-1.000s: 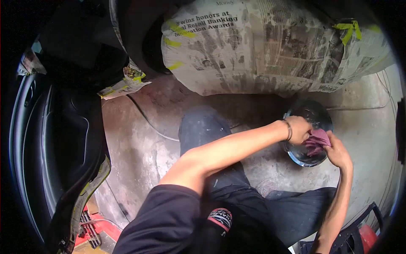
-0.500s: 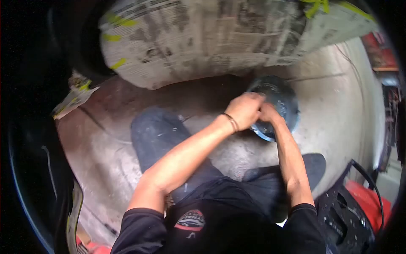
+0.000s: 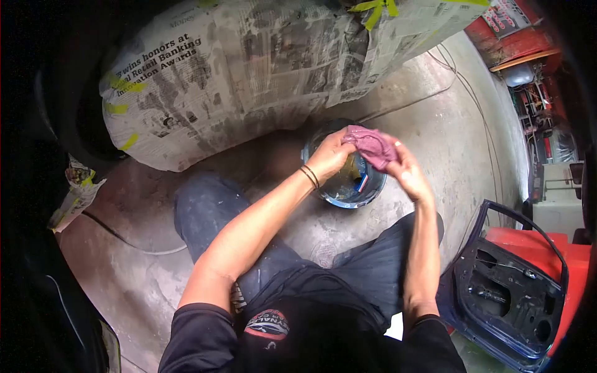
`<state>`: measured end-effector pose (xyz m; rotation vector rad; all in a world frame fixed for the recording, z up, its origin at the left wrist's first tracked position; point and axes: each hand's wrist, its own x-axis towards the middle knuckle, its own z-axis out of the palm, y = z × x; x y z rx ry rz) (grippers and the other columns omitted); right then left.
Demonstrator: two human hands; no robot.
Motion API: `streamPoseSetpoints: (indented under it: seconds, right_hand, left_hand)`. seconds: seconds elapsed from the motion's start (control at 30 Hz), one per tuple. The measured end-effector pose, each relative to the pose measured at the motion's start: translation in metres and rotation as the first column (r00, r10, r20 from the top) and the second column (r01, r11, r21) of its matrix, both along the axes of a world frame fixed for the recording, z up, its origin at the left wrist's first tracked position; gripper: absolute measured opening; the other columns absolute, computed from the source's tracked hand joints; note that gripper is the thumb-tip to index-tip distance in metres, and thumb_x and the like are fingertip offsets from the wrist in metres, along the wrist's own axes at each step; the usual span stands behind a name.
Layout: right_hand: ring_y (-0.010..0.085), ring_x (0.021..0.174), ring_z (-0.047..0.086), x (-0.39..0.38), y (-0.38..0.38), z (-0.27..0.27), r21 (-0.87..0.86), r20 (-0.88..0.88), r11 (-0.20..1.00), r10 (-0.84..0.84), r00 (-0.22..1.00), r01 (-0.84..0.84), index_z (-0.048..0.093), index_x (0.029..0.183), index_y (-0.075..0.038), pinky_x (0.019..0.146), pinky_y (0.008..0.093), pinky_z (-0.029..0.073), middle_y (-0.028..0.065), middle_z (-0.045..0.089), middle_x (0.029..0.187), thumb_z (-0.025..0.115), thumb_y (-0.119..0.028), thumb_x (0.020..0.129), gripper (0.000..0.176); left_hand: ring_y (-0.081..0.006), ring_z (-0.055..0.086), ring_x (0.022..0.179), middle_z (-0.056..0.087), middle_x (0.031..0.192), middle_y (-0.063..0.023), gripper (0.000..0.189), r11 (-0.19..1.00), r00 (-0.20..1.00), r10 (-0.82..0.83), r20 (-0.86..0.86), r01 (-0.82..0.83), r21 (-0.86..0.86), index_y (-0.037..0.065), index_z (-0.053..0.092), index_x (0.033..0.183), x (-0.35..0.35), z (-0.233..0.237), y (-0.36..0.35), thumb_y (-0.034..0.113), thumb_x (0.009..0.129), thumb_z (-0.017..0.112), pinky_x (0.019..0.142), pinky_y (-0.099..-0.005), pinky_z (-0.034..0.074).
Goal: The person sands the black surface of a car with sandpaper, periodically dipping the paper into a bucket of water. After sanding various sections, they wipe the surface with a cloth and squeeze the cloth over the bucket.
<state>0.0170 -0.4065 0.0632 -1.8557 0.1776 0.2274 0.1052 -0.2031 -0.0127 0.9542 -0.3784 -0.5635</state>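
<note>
A crumpled pinkish-purple cloth (image 3: 372,147) is stretched between my two hands above a dark bucket (image 3: 352,203). My left hand (image 3: 331,153), with thin dark bands at the wrist, pinches its left end. At the cloth's right end, my right hand (image 3: 408,172) grips it between thumb and fingers; some fingertips are smeared by motion. Inside the bucket there is murky liquid, and a small blue, white and red object (image 3: 360,182) shows near the inner wall. My hands and the cloth hide part of the bucket's rim.
Newspaper sheets (image 3: 249,81) held with yellow-green tape cover a large surface ahead. A car door (image 3: 507,292) leans beside a red object (image 3: 572,267) at right. Hoses or cables (image 3: 479,93) lie across the concrete floor (image 3: 429,130). Shelves with clutter stand at far right.
My hands, close together over the bucket before, have risen and spread apart, and the cloth now shows between them. The view has shifted, bringing more of the car door into sight.
</note>
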Motion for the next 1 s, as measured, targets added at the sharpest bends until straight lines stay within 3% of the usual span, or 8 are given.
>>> streamPoseSetpoints:
  seconds: [0.33,0.4,0.47,0.57,0.77,0.87,0.93,1.0]
  right_hand:
    - [0.0282,0.142,0.055,0.023,0.065,-0.091,0.555,-0.075,0.829,-0.039,0.996,0.074,0.030,0.168,-0.011,0.110,0.0465,0.053,0.0136,0.049,0.159,0.077,-0.034,0.099,0.086]
    - [0.0258,0.126,0.065,0.024,0.070,-0.093,0.582,-0.090,0.803,-0.096,0.991,0.131,0.048,0.154,-0.007,0.100,0.0432,0.058,0.0128,0.062,0.142,0.077,-0.034,0.100,0.066]
    - [0.0172,0.073,0.067,0.037,0.076,-0.070,0.517,-0.214,0.833,-0.097,0.972,0.197,0.061,0.132,-0.006,0.062,0.0310,0.054,0.0065,0.073,0.102,0.074,-0.023,0.101,0.038]
    - [0.0101,0.067,0.058,0.051,0.081,-0.048,0.659,-0.382,0.733,0.134,0.914,0.168,0.064,0.122,-0.004,0.051,0.0259,0.043,0.0064,0.072,0.101,0.072,-0.017,0.100,0.027]
    - [0.0026,0.055,0.034,0.080,0.133,-0.021,0.427,-0.441,0.775,0.628,0.641,-0.466,0.059,0.087,-0.018,0.048,0.0234,0.022,-0.0102,0.043,0.069,0.085,-0.025,0.089,0.027]
    - [0.0214,0.075,0.067,0.073,0.171,-0.095,0.048,-0.049,0.694,0.720,0.692,-0.718,0.074,0.103,-0.007,0.068,0.0391,0.055,0.0034,0.076,0.094,0.089,-0.027,0.084,0.031]
    - [0.0427,0.103,0.072,0.075,0.201,-0.105,-0.592,-0.280,0.301,0.793,0.541,-0.748,0.076,0.112,-0.007,0.091,0.0508,0.058,0.0189,0.077,0.110,0.077,-0.041,0.089,0.040]
    - [0.0418,0.099,0.076,0.055,0.219,-0.115,-0.690,-0.254,0.453,0.580,0.774,-0.565,0.080,0.105,-0.008,0.087,0.0514,0.061,0.0191,0.080,0.102,0.074,-0.031,0.091,0.028]
  left_hand:
    - [-0.0100,0.066,0.101,0.071,0.108,0.0013,0.028,0.968,0.927,-0.129,-0.351,0.195,0.160,0.010,0.073,0.116,-0.004,0.008,0.023,0.033,0.106,0.059,0.090,-0.0308,0.054]
    - [-0.0165,0.072,0.098,0.077,0.107,-0.0045,0.039,0.922,0.937,-0.282,-0.204,0.324,0.211,0.007,0.073,0.116,0.002,-0.009,0.031,0.041,0.108,0.054,0.087,-0.0352,0.056]
    - [-0.0317,0.075,0.097,0.077,0.109,-0.0161,0.037,0.708,0.858,-0.333,0.392,-0.047,0.705,0.003,0.072,0.119,0.007,0.025,0.076,0.033,0.104,0.056,0.086,-0.0424,0.057]
    - [-0.0434,0.069,0.117,0.071,0.129,-0.0205,0.061,0.554,0.405,-0.050,0.913,-0.750,0.363,0.005,0.062,0.143,-0.009,0.038,0.114,0.002,0.082,0.067,0.101,-0.0521,0.056]
    - [-0.0317,0.069,0.114,0.069,0.121,-0.0126,0.053,0.437,0.247,-0.361,0.899,-0.807,0.397,0.008,0.063,0.138,-0.023,0.023,0.146,0.008,0.085,0.069,0.103,-0.0490,0.052]
    - [-0.0284,0.072,0.098,0.071,0.098,-0.0084,0.033,0.320,0.278,-0.467,0.839,-0.832,0.453,0.010,0.067,0.119,-0.027,-0.007,0.169,0.013,0.086,0.069,0.096,-0.0461,0.054]
    - [-0.0289,0.074,0.083,0.071,0.079,-0.0074,0.021,0.239,0.275,-0.543,0.793,-0.855,0.460,0.013,0.065,0.103,-0.023,-0.031,0.182,0.017,0.084,0.071,0.093,-0.0448,0.054]
    - [-0.0327,0.078,0.084,0.078,0.082,-0.0139,0.022,0.072,0.464,-0.653,0.599,-0.749,0.659,0.013,0.070,0.103,-0.020,-0.044,0.187,0.022,0.084,0.074,0.095,-0.0515,0.055]
